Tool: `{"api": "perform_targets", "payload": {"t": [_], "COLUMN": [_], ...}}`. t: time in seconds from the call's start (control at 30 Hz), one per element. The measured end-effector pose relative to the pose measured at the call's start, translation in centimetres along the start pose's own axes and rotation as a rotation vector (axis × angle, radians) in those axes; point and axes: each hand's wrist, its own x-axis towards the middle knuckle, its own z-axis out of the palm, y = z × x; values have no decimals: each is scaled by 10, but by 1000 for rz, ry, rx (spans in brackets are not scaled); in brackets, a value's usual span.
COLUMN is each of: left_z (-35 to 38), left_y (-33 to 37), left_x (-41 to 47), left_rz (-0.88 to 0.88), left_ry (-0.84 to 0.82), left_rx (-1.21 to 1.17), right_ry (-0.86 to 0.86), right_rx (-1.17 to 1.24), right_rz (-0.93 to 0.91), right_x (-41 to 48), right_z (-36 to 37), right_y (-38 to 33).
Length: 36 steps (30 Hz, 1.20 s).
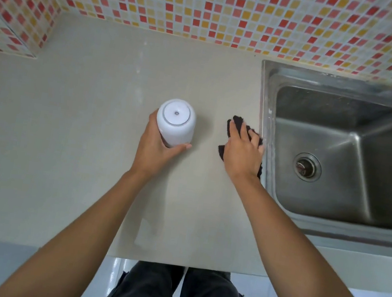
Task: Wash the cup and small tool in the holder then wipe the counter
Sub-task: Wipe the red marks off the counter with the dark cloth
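A white cup (pixel 176 121) stands upside down on the beige counter (pixel 70 129), its base facing up. My left hand (pixel 157 146) wraps around its near side and grips it. To the right, my right hand (pixel 244 153) lies flat, fingers spread, pressing a dark cloth (pixel 235 126) onto the counter just left of the sink rim. The cloth sticks out beyond my fingertips and by my wrist. No small tool or holder is in view.
A steel sink (pixel 267 123) with a drain sits at the right, its basin holding nothing. A mosaic-tiled wall runs along the back and juts out at the left. A wet streak marks the counter near the front edge.
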Motion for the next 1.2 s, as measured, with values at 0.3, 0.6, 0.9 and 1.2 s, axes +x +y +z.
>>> {"api": "perform_targets", "payload": {"t": [0.3,0.6,0.9,1.2], "left_z": [5,71,129,195], "left_y": [-12,64,166,276], "left_x": [-42,-37,10,31], "left_rz": [-210,-98,276,321], "left_ry": [115,-323,-408,-426], "left_rx": [221,62,231,153], "right_ry": [28,-101,-166,-105], "right_rx": [355,750,724,984], "right_rz": [116,390,195,-113], "right_x": [-22,-29,-13,13], "right_z": [-28,-69,-139,-228], "right_y": [5,12,127,238]}}
